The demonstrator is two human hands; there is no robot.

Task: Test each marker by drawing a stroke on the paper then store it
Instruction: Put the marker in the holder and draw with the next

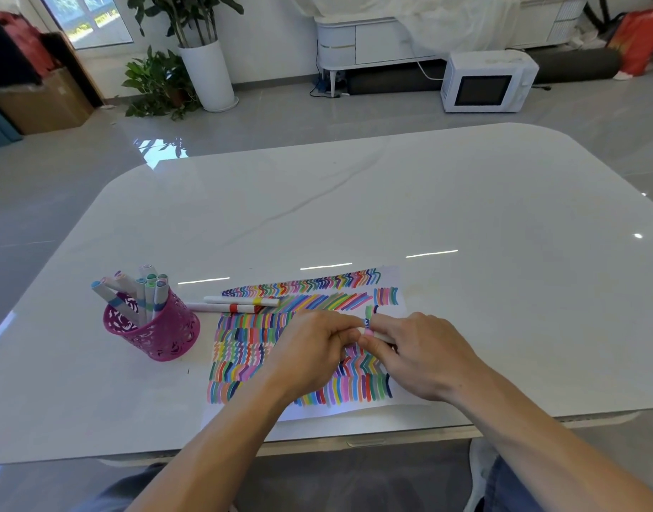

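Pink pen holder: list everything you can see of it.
The pen holder is a magenta cup with walls of cut-out swirls; plastic or metal, I cannot tell. It stands upright on the white table, left of the paper and clear of it. Several white-barrelled markers lean in it, caps up, mostly blue and green. Neither the left hand nor the right hand touches it; both pinch a pink marker over the paper.

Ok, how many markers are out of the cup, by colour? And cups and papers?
White marker with yellow band: 1
White marker with red band: 1
Pink-tipped marker held by left hand and right hand: 1
Pink mesh cup: 1
White paper sheet covered in coloured strokes: 1
Total: 5
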